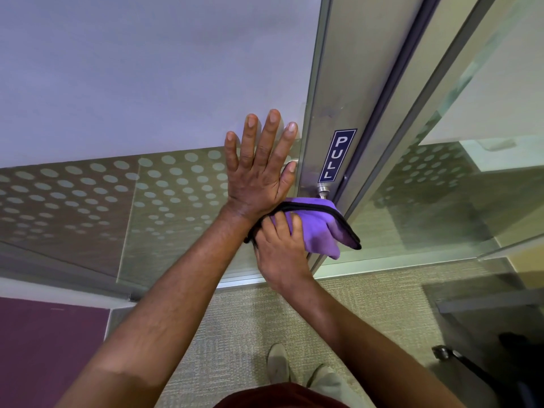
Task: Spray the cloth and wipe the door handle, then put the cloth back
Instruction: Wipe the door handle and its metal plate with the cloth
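Wiping brushed-metal door handle [323, 192] was step in hand; best done wrapping cloth round bar, running along whole length, firm pressure. Left hand [259, 175] lay flat on frosted glass door [147, 83], fingers [272, 134] spread, gripping nothing. Right hand [281, 251] clenched folded purple microfibre cloth with black edging [321, 228], cloth bunched under fingertips, pressed against handle below blue PULL sign [337, 156].

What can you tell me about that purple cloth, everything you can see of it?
The purple cloth looks like soft microfibre, with a black stitched border running along its edges. It is folded or bunched into a thick pad, not spread flat. The right hand grips it from below and holds it against the glass door's metal frame, just beneath the small round metal mount of the door handle. The left wrist crosses over its upper left edge. One corner hangs free to the lower right. Whether it is damp cannot be told.
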A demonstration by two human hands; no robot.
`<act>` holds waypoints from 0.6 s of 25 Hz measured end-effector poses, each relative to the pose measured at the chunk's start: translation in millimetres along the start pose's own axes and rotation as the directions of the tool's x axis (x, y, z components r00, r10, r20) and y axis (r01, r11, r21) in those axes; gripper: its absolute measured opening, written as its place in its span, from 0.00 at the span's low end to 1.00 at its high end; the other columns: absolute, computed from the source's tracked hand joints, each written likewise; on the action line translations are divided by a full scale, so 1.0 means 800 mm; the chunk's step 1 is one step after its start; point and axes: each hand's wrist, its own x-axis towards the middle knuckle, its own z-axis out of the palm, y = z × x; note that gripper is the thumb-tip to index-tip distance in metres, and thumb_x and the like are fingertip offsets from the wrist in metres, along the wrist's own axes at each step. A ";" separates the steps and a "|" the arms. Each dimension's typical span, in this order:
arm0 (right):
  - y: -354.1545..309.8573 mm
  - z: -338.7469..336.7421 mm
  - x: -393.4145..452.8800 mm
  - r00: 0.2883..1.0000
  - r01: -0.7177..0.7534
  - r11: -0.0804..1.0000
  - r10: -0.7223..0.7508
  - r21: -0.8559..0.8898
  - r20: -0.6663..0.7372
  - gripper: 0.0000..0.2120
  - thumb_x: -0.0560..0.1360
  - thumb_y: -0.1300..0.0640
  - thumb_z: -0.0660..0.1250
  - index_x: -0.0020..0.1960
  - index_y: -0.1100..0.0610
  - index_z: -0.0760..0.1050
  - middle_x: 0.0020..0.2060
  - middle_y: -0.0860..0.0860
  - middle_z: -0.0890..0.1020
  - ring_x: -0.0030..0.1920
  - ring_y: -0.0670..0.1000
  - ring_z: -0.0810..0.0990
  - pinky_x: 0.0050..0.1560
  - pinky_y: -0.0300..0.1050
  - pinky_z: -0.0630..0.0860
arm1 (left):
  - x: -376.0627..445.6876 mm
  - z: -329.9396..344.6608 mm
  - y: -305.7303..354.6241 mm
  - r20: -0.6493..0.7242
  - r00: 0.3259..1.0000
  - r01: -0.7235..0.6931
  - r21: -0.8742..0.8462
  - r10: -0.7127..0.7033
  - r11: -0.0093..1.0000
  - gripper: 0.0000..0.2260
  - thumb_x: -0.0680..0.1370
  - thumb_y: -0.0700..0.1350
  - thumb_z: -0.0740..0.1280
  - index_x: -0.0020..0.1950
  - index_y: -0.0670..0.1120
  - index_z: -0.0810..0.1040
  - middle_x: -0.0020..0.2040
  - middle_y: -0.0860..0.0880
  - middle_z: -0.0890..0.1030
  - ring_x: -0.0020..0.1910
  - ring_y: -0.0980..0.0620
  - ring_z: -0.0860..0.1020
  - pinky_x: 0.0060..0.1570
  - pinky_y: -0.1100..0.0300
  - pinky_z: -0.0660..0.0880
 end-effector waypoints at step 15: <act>0.034 -0.014 0.048 0.990 0.064 0.998 -0.063 0.005 -0.123 0.10 0.76 0.47 0.71 0.40 0.52 0.83 0.35 0.52 0.82 0.35 0.56 0.79 0.36 0.47 0.71 | 0.001 -0.003 -0.001 -0.006 1.000 -0.010 0.016 0.010 1.000 0.29 0.85 0.54 0.57 0.84 0.49 0.54 0.85 0.50 0.38 0.84 0.46 0.38 0.80 0.43 0.38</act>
